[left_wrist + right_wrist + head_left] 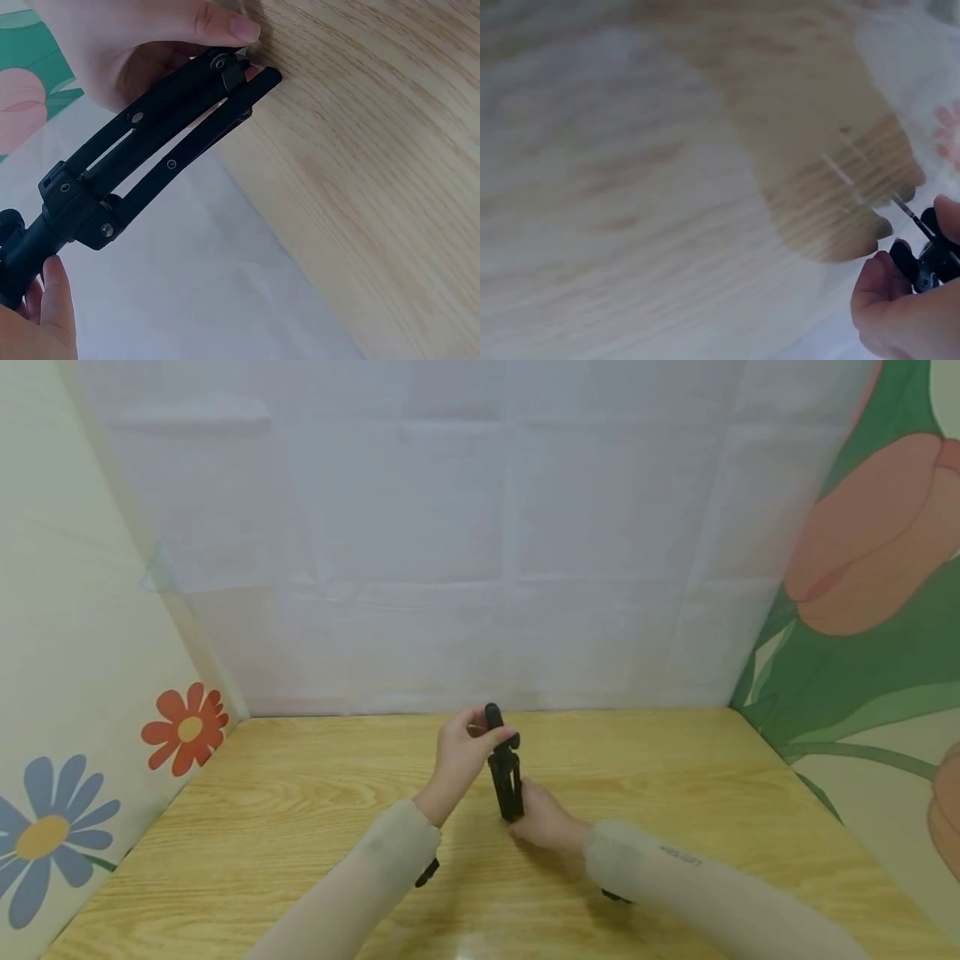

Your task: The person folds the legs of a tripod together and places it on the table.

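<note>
A small black tripod (pixel 504 774) with folded legs is held tilted above the table, its shaft end up and its leg ends down. Near the top, my left hand (pixel 461 756) holds the shaft between thumb and fingers. Lower down, my right hand (pixel 549 818) grips the leg ends from the right. Bolts and narrow gaps between the tripod legs (pixel 172 165) show in the left wrist view. At the right wrist view's lower right edge, the right hand (pixel 907 319) surrounds the black leg ends (pixel 922 277), with a thin rod poking out.
Under both hands lies the wood-grain table (pixel 300 810). White cloth (pixel 420 543) hangs behind its far edge. Flower-printed cloths stand along the left (pixel 75 635) and right (pixel 870 693) sides. The right wrist view is blurred over a shadowed surface.
</note>
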